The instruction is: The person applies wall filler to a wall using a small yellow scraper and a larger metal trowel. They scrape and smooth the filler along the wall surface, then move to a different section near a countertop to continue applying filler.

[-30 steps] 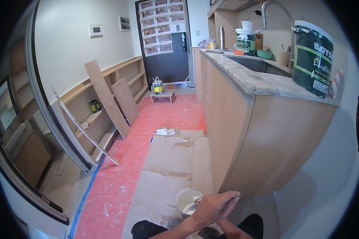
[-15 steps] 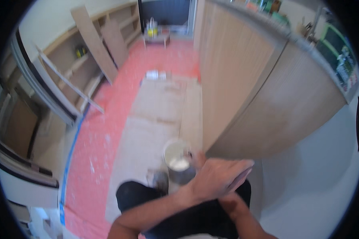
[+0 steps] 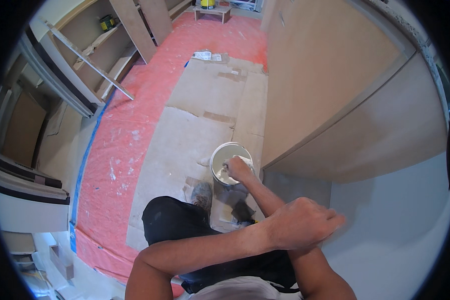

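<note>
My right hand (image 3: 237, 169) reaches into the white bucket (image 3: 216, 156), its fingers closed. A whitish piece shows beside the knuckles, but I cannot tell what is gripped. Pale, creamy material lies inside the bucket. My left forearm crosses over the right one, and my left hand (image 3: 305, 222) is held out near the right side with its fingers curled. Its back faces up, so whatever it may hold is hidden. Under the right forearm is a dark, blurred object (image 3: 243, 211) with a bit of yellow.
Cardboard sheets (image 3: 200, 125) and a red floor covering (image 3: 125, 145) edged with blue tape (image 3: 87, 165) lie on the floor. A pale wooden cabinet (image 3: 330, 85) rises at right. Shelving (image 3: 97, 42) with a leaning strip (image 3: 85, 57) stands left. A low stool (image 3: 212, 12) is farther off.
My view has tilted downward, so the bucket sits higher in the picture. My right hand is now clearly seen in the bucket. My left hand has shifted to the right, its fingers now more curled.
</note>
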Motion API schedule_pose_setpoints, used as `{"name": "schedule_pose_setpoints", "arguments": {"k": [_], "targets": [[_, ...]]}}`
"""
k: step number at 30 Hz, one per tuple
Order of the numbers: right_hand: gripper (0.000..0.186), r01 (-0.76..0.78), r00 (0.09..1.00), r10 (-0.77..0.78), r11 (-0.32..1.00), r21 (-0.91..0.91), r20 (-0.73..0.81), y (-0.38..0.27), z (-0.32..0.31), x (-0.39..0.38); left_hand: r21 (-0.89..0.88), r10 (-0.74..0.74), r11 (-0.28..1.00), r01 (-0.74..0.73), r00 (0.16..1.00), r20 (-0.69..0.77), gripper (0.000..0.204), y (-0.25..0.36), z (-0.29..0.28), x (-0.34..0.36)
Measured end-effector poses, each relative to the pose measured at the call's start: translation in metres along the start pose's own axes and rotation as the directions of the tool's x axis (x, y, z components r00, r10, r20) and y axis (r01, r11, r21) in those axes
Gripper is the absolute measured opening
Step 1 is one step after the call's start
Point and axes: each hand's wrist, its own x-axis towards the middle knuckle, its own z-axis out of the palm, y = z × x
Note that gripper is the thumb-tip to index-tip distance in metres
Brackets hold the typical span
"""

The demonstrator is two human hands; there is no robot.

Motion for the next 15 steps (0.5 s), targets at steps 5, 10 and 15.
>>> {"name": "schedule_pose_setpoints", "arguments": {"k": [5, 10, 15], "targets": [[0.017, -0.288, 0.909, 0.416, 0.682, 0.673, -0.033, -0.033, -0.048, -0.034, -0.016, -0.048, 0.999, 0.048, 0.998, -0.051, 0.029, 0.0, -0.009, -0.014], [0.016, -0.089, 0.874, 0.482, 0.291, 0.953, -0.066, -0.004, -0.062, -0.09, -0.04, -0.022, 0.999, 0.023, 1.0, 0.017, 0.027, 0.003, -0.004, -0.01], [0.026, 0.034, 0.982, 0.08, 0.814, 0.58, -0.17, -0.019, -0.065, -0.136, -0.08, -0.058, 0.995, 0.066, 0.994, 0.093, 0.013, 0.012, 0.006, -0.011]]}}
